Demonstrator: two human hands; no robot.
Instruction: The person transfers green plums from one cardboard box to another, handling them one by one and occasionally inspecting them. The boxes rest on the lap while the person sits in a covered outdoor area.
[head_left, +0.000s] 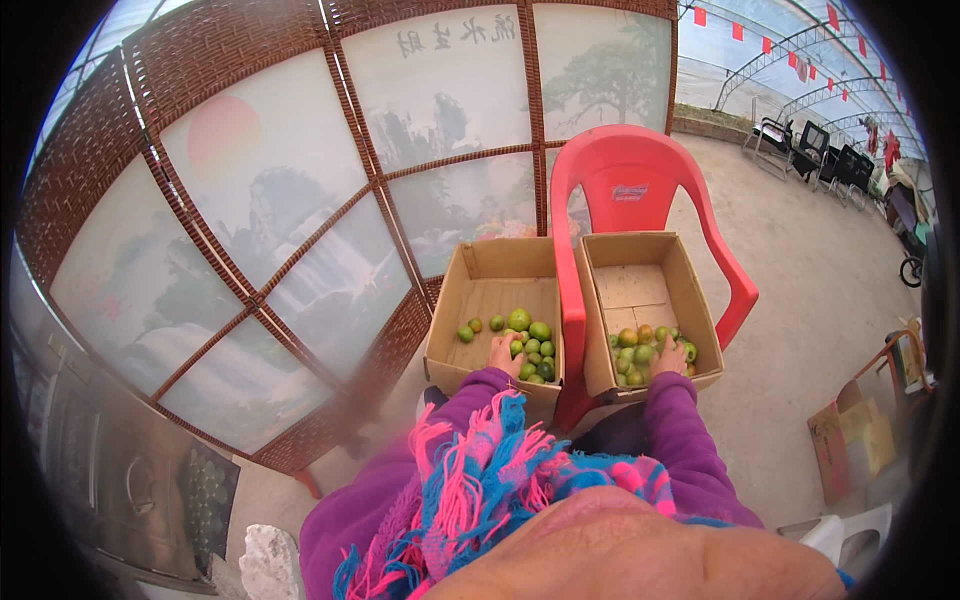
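Two cardboard boxes stand side by side before me. Inside the left cardboard box, small round green fruits, a few tinged orange, cluster toward the near right corner; they look like unripe tomatoes. My left hand reaches over the near wall, its fingers curled around a green fruit. In the right cardboard box, on the seat of a red plastic armchair, similar green and orange fruits lie along the near end. Among them rests my right hand, fingers down; its grip is partly hidden.
A folding screen with painted panels and brown woven borders stands to the left. The chair's armrest rises between the boxes. At the right are another carton and, farther back, several black chairs. A white block lies lower left.
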